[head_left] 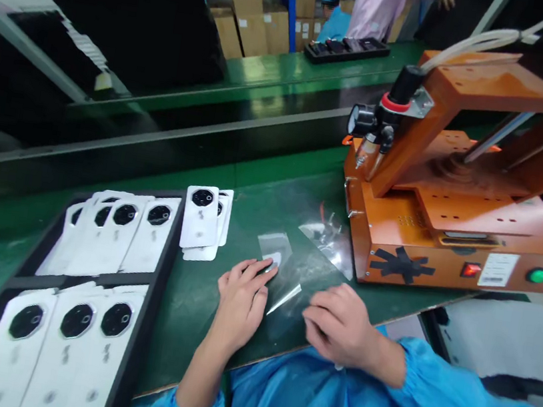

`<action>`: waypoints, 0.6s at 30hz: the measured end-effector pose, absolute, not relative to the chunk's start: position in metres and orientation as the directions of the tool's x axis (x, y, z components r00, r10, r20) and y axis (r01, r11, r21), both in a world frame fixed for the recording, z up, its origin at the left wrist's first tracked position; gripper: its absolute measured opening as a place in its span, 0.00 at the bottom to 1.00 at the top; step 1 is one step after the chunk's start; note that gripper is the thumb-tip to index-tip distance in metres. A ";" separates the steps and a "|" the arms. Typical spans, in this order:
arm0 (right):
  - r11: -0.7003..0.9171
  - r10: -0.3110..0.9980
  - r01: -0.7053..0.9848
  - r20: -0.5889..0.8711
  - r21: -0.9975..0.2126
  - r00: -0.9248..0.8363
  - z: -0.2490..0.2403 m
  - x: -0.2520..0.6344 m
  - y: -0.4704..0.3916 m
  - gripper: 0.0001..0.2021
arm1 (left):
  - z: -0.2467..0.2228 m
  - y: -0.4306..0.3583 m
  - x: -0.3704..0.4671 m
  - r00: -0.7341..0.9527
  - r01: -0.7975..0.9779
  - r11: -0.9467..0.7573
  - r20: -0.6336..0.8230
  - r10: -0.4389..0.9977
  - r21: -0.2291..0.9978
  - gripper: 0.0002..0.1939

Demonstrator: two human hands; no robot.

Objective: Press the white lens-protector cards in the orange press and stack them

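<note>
My left hand (242, 300) lies on the green bench with its fingers spread, the fingertips touching a small clear plastic piece (274, 239) that has a white patch on it. Just right of those fingers is a narrow shiny strip (284, 299). My right hand (343, 325) hovers near the bench's front edge, slightly blurred, fingers curled together; whatever they hold, if anything, is hidden. Left of my hands, a few white phone back covers (200, 220) with black camera areas are stacked beside a black tray (159, 282). More such covers (74, 337) fill its two compartments.
An orange press machine (396, 248) with a gauge (362, 121) and lit buttons stands at the right. Clear film (331, 242) lies against its base. Behind the bench runs a green ledge with a black tray of items (346, 49). Two people are beyond it, near cardboard boxes (252, 32).
</note>
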State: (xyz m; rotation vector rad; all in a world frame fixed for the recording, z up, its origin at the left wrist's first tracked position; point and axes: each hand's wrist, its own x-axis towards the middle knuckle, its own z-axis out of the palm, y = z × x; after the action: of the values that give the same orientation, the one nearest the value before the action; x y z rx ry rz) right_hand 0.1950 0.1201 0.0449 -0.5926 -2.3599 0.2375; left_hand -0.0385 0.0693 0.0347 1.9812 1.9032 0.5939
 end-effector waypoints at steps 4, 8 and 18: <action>0.542 0.829 0.262 0.457 -0.799 -0.321 0.033 0.208 0.110 0.03 | 0.063 0.107 -0.070 0.067 0.851 -0.048 -0.018 0.998 0.522 0.18; 0.393 0.894 0.176 0.330 -0.903 -0.303 0.021 0.202 0.116 0.04 | 0.088 0.184 -0.137 -0.235 0.896 0.172 0.107 0.966 0.410 0.22; 0.357 0.897 0.159 0.291 -0.920 -0.332 0.015 0.203 0.117 0.04 | 0.126 0.239 -0.186 -0.510 0.846 0.467 0.131 0.850 0.259 0.24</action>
State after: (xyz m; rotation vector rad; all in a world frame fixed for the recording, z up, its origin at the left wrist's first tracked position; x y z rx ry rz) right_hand 0.2027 0.1168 0.0149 -0.9405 -1.7366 1.0504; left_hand -0.1863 0.2391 0.1255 1.5473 2.6761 0.4576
